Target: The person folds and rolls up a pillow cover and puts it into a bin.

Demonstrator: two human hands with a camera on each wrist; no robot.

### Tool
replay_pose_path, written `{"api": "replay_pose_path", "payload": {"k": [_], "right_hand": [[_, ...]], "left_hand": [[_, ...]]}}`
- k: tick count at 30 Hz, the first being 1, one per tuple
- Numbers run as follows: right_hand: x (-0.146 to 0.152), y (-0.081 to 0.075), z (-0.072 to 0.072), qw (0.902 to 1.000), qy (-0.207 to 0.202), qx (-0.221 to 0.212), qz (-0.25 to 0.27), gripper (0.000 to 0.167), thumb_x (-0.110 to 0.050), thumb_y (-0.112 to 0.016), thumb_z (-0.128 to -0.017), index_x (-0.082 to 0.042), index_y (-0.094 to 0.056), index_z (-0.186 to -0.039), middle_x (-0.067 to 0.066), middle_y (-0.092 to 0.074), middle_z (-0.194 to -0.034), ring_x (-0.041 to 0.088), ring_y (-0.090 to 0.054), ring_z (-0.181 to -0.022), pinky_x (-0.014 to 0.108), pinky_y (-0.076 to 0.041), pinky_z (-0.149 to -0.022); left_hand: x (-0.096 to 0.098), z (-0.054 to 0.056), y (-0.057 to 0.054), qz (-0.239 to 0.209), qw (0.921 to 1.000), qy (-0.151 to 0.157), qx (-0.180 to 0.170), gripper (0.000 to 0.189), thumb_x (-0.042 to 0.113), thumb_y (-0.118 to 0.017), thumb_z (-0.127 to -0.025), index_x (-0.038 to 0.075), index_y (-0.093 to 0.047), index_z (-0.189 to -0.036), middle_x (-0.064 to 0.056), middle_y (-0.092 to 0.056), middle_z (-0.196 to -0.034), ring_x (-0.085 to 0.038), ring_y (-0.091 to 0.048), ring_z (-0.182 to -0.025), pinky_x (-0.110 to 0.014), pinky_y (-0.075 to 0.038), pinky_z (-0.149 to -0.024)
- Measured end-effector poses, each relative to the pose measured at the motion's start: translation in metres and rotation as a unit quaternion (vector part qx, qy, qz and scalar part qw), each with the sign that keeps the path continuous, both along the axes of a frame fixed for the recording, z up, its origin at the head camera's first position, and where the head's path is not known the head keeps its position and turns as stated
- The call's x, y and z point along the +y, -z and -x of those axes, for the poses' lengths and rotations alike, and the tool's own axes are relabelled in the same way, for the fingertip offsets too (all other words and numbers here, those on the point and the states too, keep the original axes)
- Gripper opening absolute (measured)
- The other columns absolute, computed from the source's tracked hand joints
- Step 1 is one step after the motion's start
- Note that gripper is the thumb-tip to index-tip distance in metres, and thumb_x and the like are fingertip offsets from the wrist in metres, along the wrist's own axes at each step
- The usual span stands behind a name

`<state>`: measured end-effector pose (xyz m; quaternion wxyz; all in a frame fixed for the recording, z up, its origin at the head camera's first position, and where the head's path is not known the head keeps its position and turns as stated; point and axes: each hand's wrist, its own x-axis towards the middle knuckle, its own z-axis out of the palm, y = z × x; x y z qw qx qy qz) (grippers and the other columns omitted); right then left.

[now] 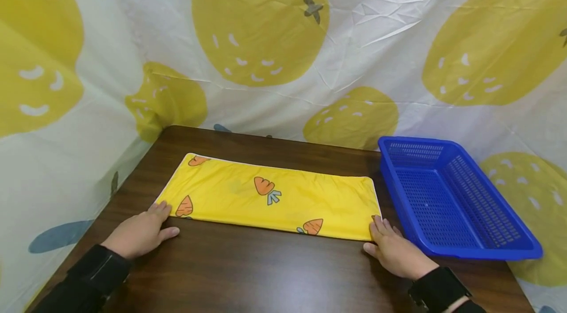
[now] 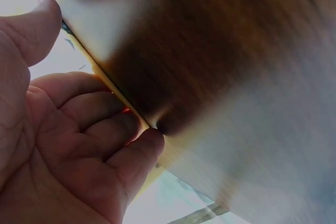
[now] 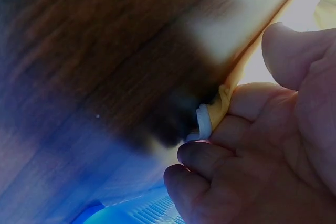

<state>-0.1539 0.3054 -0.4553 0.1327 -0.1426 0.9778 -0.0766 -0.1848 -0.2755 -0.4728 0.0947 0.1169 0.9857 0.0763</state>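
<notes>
A long yellow cloth (image 1: 212, 195) printed with orange carrots lies folded and flat, with white piping along its back and side edges. My left hand (image 1: 138, 235) rests its fingertips on the cloth's front left corner, the thumb set apart on the wood. At the front right corner my right hand (image 1: 398, 252) touches the cloth with its fingers extended. In the right wrist view, the cloth's corner (image 3: 218, 109) shows yellow fabric and white piping against the fingers. The left wrist view shows the fingers of the left hand (image 2: 79, 145) at the cloth's edge.
A blue plastic basket (image 1: 443, 250) with slotted walls stands on the right side of the table, close beside the right hand. The dark brown wooden table (image 1: 248, 273) meets a white curtain (image 1: 381, 47) with yellow fruit prints at the back and sides.
</notes>
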Motion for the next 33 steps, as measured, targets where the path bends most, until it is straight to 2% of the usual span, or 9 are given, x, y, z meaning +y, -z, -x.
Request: {"api": "replay_pose_path", "payload": {"k": [8, 21, 33], "right_hand": [[0.002, 0.0, 0.009, 0.9997, 0.016, -0.016, -0.009, 0.076, -0.04, -0.059, -0.108, 0.012, -0.036, -0.159, 0.038, -0.029, -0.168, 0.06, -0.029, -0.155, 0.072, -0.027, -0.123], [0.001, -0.002, 0.012, 0.9987, 0.026, -0.042, -0.01, 0.079, -0.046, -0.059, -0.107, 0.007, -0.037, -0.161, 0.035, -0.025, -0.171, 0.058, -0.026, -0.157, 0.073, -0.027, -0.122], [0.001, -0.001, 0.012, 0.999, 0.022, -0.036, -0.016, 0.083, -0.049, -0.06, -0.106, 0.008, -0.035, -0.161, 0.035, -0.026, -0.171, 0.058, -0.028, -0.156, 0.074, -0.029, -0.12]], "left_hand": [[0.001, 0.0, 0.001, 0.0, 1.0, -0.001, 0.004, 0.081, 0.049, -0.07, -0.1, -0.013, -0.051, -0.149, -0.04, -0.049, -0.154, -0.058, -0.051, -0.141, -0.068, -0.047, -0.109], [-0.003, -0.001, 0.003, -0.004, 0.9999, 0.004, 0.015, 0.081, 0.049, -0.073, -0.098, -0.012, -0.052, -0.149, -0.04, -0.05, -0.153, -0.058, -0.054, -0.137, -0.068, -0.048, -0.107], [-0.006, -0.002, 0.003, -0.004, 0.9999, 0.002, 0.015, 0.081, 0.049, -0.073, -0.098, -0.011, -0.053, -0.148, -0.039, -0.051, -0.152, -0.058, -0.055, -0.137, -0.068, -0.048, -0.107]]}}
